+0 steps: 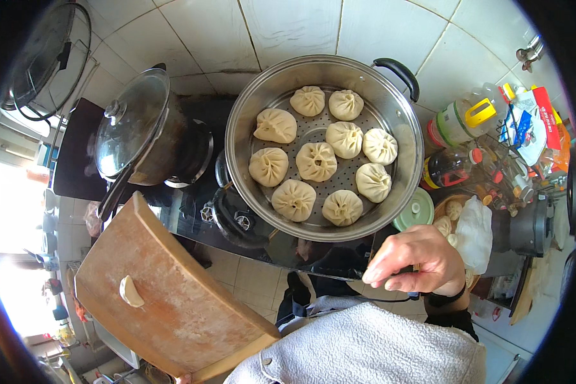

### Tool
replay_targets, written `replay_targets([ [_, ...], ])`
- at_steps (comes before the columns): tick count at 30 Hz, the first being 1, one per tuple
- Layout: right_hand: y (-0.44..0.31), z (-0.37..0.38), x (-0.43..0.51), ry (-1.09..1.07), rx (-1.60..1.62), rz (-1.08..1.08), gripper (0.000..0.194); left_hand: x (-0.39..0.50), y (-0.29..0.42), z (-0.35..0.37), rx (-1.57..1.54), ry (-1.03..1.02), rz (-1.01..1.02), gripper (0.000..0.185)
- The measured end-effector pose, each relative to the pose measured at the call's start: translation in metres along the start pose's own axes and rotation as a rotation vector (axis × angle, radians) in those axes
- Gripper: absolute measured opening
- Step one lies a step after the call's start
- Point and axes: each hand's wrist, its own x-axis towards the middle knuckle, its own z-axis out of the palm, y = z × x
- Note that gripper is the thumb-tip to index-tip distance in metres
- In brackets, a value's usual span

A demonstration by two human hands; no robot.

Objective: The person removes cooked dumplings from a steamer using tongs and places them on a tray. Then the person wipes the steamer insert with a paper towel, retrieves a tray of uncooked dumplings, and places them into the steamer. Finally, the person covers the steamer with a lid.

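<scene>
My left hand [184, 379] shows only as fingertips at the bottom edge, gripping the lower rim of a tilted, floury wooden board [173, 307]. One crescent-shaped dumpling [131, 291] lies on the board. My right hand [417, 261] hovers just past the hob's front edge, fingers curled and thumb a little apart, with nothing seen between them. Beyond it stands a large steel steamer pot [324, 235] with a perforated floor. Several pleated buns [317, 162] sit spaced out inside, along with a smoother folded one [275, 126] at the left.
A dark pot [158, 163] with a tilted glass lid [134, 122] stands left on the black glass hob [192, 225]. A black-handled pan lid [240, 235] rests against the steamer. To the right are a green lid [414, 210], a basket of buns [453, 210] and bottles [453, 165].
</scene>
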Motion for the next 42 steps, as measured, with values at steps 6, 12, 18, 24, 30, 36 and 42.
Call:
replay_targets([
  [6, -0.003, 0.028, 0.012, -0.06, 0.051, 0.029, 0.03, 0.021, -0.009, -0.06, -0.137, -0.084, 0.115, 0.024],
  [12, -0.028, 0.103, 0.035, -0.082, 0.053, 0.161, 0.028, 0.06, -0.007, -0.13, -0.428, -0.834, 0.504, 0.022],
  [18, -0.031, 0.168, 0.057, -0.168, 0.066, 0.232, 0.062, -0.004, 0.056, -0.075, -0.391, -0.04, 0.48, 0.023],
  [24, -0.041, 0.196, 0.079, -0.163, 0.402, 0.295, 0.09, -0.034, 0.122, -0.017, -0.277, -0.571, 0.461, 0.056],
  [30, -0.077, 0.122, 0.008, 0.466, 0.496, 0.109, 0.077, -0.064, 0.147, 0.109, -0.129, -0.817, 0.513, 0.057],
  [36, -0.093, 0.038, -0.112, 1.071, 0.429, -0.188, 0.06, -0.12, 0.15, 0.278, 0.097, -1.327, 0.444, 0.075],
  [42, -0.106, 0.02, -0.187, 1.611, 0.164, -0.285, 0.063, -0.122, 0.168, 0.41, 0.566, -1.546, 0.835, 0.02],
])
